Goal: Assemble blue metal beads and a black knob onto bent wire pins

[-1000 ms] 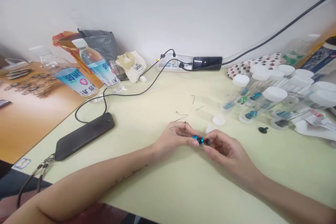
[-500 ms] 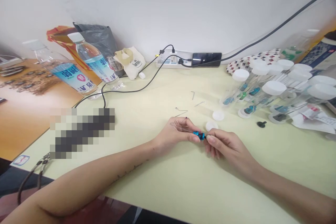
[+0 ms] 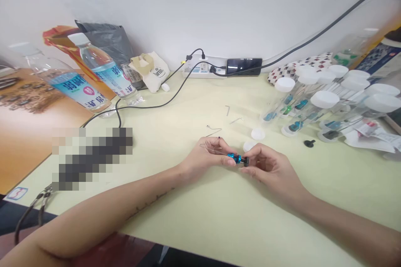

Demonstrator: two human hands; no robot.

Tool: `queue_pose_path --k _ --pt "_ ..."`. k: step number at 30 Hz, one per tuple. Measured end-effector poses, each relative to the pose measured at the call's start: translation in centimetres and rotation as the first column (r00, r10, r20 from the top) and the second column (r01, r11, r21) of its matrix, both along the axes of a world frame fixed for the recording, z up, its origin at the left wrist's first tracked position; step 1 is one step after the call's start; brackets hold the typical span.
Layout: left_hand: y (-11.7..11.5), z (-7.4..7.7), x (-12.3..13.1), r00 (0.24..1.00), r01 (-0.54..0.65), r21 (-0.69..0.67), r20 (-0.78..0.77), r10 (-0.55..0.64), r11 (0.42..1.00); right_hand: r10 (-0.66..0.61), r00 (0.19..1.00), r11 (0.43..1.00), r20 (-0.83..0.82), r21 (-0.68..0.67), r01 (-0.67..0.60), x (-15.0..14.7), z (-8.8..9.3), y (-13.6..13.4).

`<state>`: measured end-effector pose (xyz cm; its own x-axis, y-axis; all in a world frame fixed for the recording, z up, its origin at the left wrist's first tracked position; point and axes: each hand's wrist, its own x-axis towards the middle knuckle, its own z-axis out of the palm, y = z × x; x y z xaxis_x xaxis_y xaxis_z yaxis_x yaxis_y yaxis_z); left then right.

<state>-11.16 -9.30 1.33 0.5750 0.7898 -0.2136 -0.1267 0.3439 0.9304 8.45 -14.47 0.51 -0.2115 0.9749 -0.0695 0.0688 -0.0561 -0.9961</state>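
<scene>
"What's the left hand [image 3: 208, 155] doing?"

"Pinching a small blue metal piece [image 3: 234, 158] with the right hand [image 3: 269, 171]."

"What's nearby?"

"A white cap [image 3: 249, 146] just beside them on the desk [image 3: 282, 225], capped clear tubes [image 3: 308, 117] beyond."

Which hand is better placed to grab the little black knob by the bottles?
Probably the right hand: it sits nearer the black knob. The left hand is farther away, holding a thin wire. But the right hand pinches the blue metal part, so it would likely need to let go first.
</scene>
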Motion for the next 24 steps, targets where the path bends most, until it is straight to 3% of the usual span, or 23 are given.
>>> queue_pose_path --k 7,16,24 --pt "0.01 0.05 0.01 1.0 -0.007 0.009 0.003 0.007 1.0 0.076 0.997 0.994 0.004 -0.073 -0.075 0.31 0.16 0.04" --pt "-0.02 -0.06 0.04 1.0 -0.01 -0.001 -0.009 0.01 1.0 0.015 1.0 1.0 0.021 -0.023 -0.015 0.08 0.03 -0.04" --pt "-0.06 0.08 0.05 1.0 0.01 -0.019 0.012 -0.01 1.0 0.136 0.991 0.987 0.011 -0.084 -0.134 0.33 0.24 -0.01"
